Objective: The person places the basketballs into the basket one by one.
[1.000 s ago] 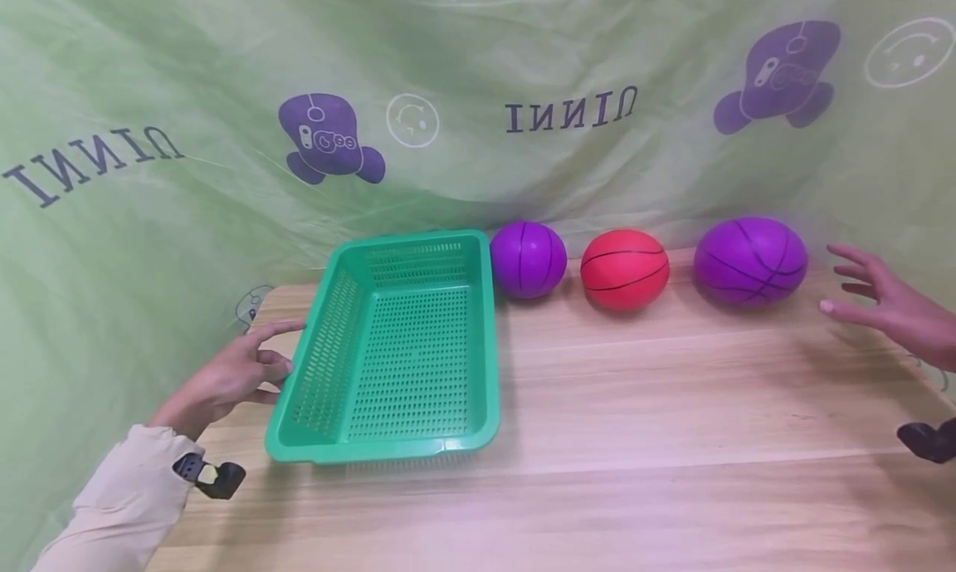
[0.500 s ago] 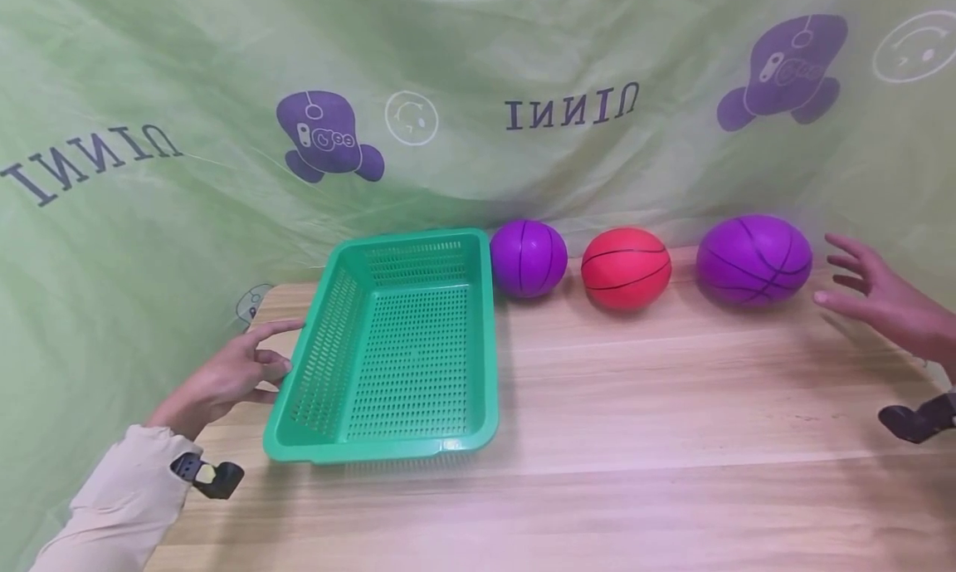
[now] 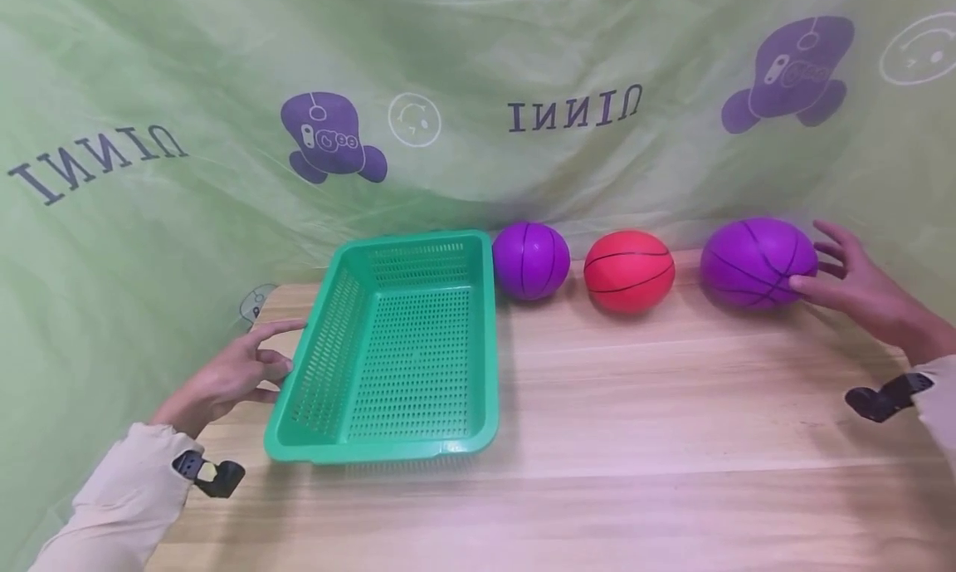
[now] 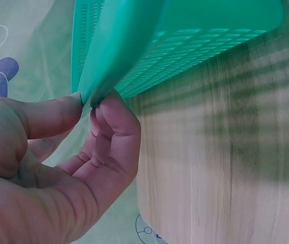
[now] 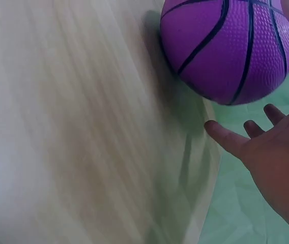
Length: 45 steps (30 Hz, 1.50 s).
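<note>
My left hand [image 3: 227, 377] pinches the left rim of a green perforated plastic basket [image 3: 490, 364] between thumb and fingers; the left wrist view shows the thumb on one side of the rim [image 4: 129, 46] and curled fingers on the other. My right hand [image 3: 859, 286] is at the right side of a purple toy basketball [image 3: 750, 261], its fingers spread. In the head view the thumb overlaps the ball's lower right edge. From the right wrist, the hand [image 5: 282, 157] appears with fingers apart beside the purple ball [image 5: 226, 51].
Left of that ball, a red toy basketball [image 3: 629, 271] and another purple ball [image 3: 530, 261] line the back edge of the wooden table [image 3: 650, 422]. The second purple ball sits against the basket's right side. A green printed cloth [image 3: 463, 49] hangs behind.
My right hand has moved left, from beside the right purple ball to its edge. The left hand keeps its hold on the basket rim, and the basket and balls stay in place.
</note>
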{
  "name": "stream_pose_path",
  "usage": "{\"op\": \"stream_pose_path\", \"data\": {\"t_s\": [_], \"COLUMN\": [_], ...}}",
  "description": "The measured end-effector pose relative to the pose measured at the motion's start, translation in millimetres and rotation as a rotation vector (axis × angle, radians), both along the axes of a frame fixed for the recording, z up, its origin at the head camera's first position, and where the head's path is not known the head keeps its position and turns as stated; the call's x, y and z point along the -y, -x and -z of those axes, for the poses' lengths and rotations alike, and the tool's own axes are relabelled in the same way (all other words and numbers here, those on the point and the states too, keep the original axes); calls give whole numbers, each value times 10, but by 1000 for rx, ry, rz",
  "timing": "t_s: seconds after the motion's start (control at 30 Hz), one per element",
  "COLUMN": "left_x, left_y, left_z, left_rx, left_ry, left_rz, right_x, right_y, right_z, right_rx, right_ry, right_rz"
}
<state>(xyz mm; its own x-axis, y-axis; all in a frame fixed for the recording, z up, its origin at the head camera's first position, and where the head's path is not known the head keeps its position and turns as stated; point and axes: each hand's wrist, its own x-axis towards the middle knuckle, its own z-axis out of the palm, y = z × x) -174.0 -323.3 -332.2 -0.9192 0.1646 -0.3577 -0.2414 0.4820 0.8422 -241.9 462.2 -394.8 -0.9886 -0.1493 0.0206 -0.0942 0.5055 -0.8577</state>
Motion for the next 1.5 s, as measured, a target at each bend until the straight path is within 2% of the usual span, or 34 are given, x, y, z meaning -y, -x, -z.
{"op": "stream_pose_path", "data": {"t_s": [0.23, 0.43, 0.73, 0.93, 1.5], "left_x": [-6, -7, 17, 15, 21], "left_y": [27, 21, 16, 11, 15], "left_z": [-39, -32, -51, -20, -24], "left_rx": [5, 16, 10, 21, 4], "left_ry": [-17, -20, -24, -22, 8], "left_rz": [2, -5, -5, 2, -1], "right_x": [117, 216, 279, 309, 315], "right_y": [133, 189, 187, 144, 16], "right_z": [-3, 11, 4, 2, -38], "right_rx": [42, 22, -3, -17, 4], "right_ry": [76, 86, 55, 26, -42], "right_rz": [6, 42, 84, 112, 70]}}
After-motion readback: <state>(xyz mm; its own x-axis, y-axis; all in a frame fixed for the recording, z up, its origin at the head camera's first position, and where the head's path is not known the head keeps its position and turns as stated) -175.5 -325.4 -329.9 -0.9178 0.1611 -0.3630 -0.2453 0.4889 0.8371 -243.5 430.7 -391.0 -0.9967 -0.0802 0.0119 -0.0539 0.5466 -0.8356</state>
